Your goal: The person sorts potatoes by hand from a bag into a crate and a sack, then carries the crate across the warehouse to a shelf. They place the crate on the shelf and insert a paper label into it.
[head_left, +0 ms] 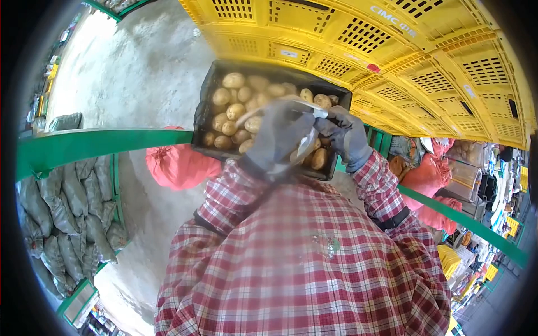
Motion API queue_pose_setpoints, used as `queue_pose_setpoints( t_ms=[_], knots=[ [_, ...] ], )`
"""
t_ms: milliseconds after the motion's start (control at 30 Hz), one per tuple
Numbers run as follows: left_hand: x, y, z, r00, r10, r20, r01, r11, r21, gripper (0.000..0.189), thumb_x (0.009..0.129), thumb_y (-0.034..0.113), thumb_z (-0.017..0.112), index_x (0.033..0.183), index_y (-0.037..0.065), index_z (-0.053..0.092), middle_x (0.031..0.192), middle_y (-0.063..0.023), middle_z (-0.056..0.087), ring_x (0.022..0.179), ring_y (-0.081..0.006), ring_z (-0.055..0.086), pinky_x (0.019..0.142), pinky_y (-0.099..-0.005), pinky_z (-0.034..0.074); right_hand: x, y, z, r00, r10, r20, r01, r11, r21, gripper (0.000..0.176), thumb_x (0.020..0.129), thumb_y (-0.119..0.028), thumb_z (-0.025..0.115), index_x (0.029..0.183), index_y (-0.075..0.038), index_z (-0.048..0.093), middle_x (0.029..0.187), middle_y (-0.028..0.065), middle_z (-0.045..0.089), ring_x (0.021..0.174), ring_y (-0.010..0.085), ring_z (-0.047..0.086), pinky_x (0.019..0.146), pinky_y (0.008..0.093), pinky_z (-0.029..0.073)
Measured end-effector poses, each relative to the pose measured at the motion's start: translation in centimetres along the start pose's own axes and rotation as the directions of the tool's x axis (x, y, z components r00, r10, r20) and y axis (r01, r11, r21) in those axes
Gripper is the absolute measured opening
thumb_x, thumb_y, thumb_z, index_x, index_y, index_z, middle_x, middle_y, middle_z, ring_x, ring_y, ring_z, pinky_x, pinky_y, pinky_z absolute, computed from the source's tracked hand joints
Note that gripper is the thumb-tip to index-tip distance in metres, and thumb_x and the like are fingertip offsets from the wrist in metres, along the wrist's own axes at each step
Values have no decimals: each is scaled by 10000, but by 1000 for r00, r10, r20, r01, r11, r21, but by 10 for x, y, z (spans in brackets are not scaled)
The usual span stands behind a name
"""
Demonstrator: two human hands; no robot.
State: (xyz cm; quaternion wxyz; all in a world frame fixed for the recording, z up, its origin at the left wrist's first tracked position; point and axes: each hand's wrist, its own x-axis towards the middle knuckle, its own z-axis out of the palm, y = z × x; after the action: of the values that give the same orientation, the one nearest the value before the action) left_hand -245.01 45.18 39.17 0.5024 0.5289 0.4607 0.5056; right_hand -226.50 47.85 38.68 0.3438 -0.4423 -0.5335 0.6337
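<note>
Potatoes [222, 124] fill a dark crate [198, 126] in front of my body. My left hand [277, 131], in a grey glove, is above the middle of the crate, blurred, with its fingers bent. My right hand [347, 137], gloved too, is at the crate's right side with fingers curled together. A thin white strip [307, 143] hangs between the hands, and a pale piece [320, 112] lies at the fingertips of both. Which fingers grip them is hard to make out.
Stacked yellow crates [392, 61] rise beyond the potatoes. Green rails [101, 147] run at both sides. A pink sack [182, 167] is left of the crate, more pink sacks [428, 173] lie right, and grey-green sacks [70, 196] are piled at far left.
</note>
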Motion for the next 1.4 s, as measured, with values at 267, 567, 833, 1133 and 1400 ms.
queue_pose_setpoints(
  t_ms=[267, 567, 833, 1133, 1400],
  knots=[
    [15, -8, 6, 965, 259, 48, -263, 939, 222, 366, 835, 156, 716, 1141, 29, 561, 1078, -103, 534, 893, -209, 577, 758, -329, 513, 31, -3, -35, 965, -120, 234, 20, 922, 387, 206, 875, 97, 579, 1076, 78, 622, 1030, 113, 621, 946, 182, 644, 843, 297, 546],
    [23, -27, -22, 1000, 0, -27, 2, 998, 59, 370, 854, 300, 555, 1050, -12, 593, 839, -143, 557, 740, -275, 541, 643, -386, 422, 53, -3, -36, 881, -225, 417, 139, 964, 225, 227, 867, 98, 582, 1074, 12, 616, 1010, 77, 581, 941, 183, 613, 822, 293, 521],
    [30, 28, -31, 993, -54, 108, 37, 987, 154, 138, 941, 173, 591, 903, 40, 600, 797, 28, 571, 739, -41, 521, 627, -211, 441, 33, -71, 12, 962, -244, 121, 257, 960, -108, 322, 760, -53, 791, 1032, -2, 627, 1036, 76, 593, 955, 160, 601, 812, 278, 504],
    [37, 35, -44, 980, -63, 186, 139, 890, -434, 281, 992, 269, 501, 1045, 9, 595, 844, -16, 583, 730, -92, 554, 655, -229, 456, 32, -90, 29, 964, -256, 67, 264, 947, -182, 227, 918, -77, 635, 1119, 26, 604, 1030, 92, 651, 915, 150, 622, 833, 275, 501],
    [27, 46, -65, 943, -202, 265, 292, 883, -367, 266, 964, 265, 570, 1046, 12, 580, 950, -72, 642, 843, -128, 627, 713, -256, 506, 22, -75, 41, 978, -180, -101, 164, 975, -149, 242, 962, -137, 582, 1140, 26, 600, 1035, 82, 651, 933, 135, 605, 853, 261, 485]
  ],
)
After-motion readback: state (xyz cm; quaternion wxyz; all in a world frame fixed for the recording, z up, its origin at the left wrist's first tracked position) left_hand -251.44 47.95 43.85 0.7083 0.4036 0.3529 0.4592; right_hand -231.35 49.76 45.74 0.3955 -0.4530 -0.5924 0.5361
